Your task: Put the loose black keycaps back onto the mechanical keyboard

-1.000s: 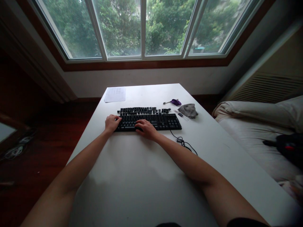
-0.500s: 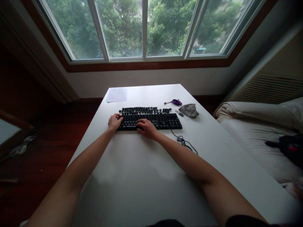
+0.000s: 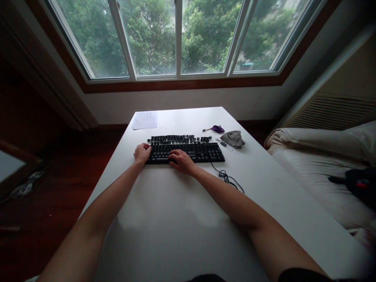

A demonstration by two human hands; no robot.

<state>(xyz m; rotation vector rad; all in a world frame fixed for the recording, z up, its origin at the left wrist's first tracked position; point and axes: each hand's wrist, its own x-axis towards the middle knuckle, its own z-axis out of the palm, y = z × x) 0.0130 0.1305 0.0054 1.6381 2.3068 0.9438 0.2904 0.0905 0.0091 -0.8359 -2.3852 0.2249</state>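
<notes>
A black keyboard (image 3: 199, 152) lies across the white table (image 3: 164, 219), its cable (image 3: 227, 178) coiled at the near right. Behind it sits a row of loose black keycaps (image 3: 176, 138). My left hand (image 3: 142, 153) grips the keyboard's left end, fingers curled over the edge. My right hand (image 3: 181, 160) rests on the keys near the front edge, fingers bent down onto them. Both forearms stretch out from the bottom of the view.
A sheet of paper (image 3: 144, 119) lies at the table's far left. A purple tool (image 3: 216, 128), a small clear item (image 3: 225, 144) and a grey cloth (image 3: 233, 138) lie behind the keyboard's right end. A bed (image 3: 320, 172) flanks the table on the right; a window runs behind.
The view has tilted slightly, so everything sits a little lower in the frame. Both hands stay where they were on the keyboard.
</notes>
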